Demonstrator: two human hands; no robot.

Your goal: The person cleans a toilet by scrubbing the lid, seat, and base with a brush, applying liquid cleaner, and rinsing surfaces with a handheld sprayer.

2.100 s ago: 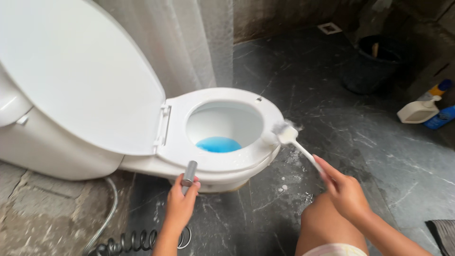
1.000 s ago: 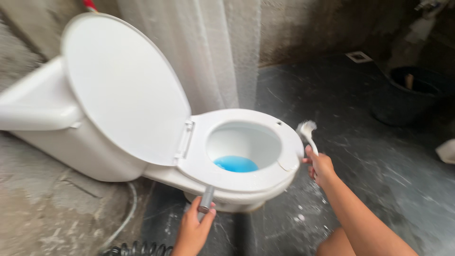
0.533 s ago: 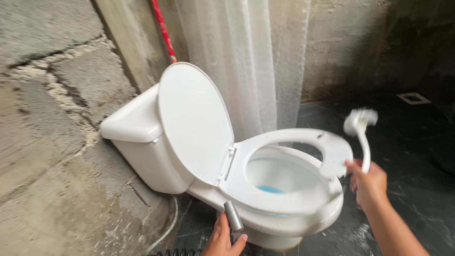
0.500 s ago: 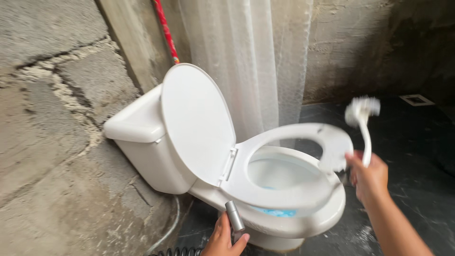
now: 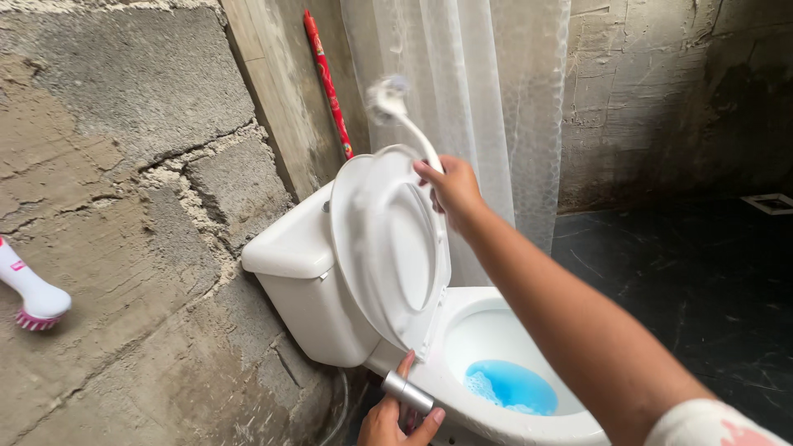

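Note:
A white toilet [image 5: 297, 272] stands against a rough block wall. Its lid and seat ring [image 5: 388, 248] are both raised upright against the tank. My right hand [image 5: 450, 188] is at the top edge of the raised seat, touching it, and grips the handle of a white toilet brush [image 5: 388, 97] whose blurred head points up. Low in the frame, my left hand [image 5: 396, 417] is shut on a silver spray nozzle [image 5: 407, 392] beside the bowl rim. Blue water [image 5: 512, 388] lies in the open bowl.
A translucent shower curtain [image 5: 479, 91] hangs behind the toilet. A red stick [image 5: 328, 83] leans in the corner. A white brush with pink bristles [image 5: 29, 293] shows at the left edge. Dark stone floor [image 5: 677, 281] spreads right, with a floor drain [image 5: 772, 202].
My right hand, still holding the brush, has lifted the seat ring from flat on the bowl to upright against the lid. The view has tilted up and left. The left hand keeps the nozzle.

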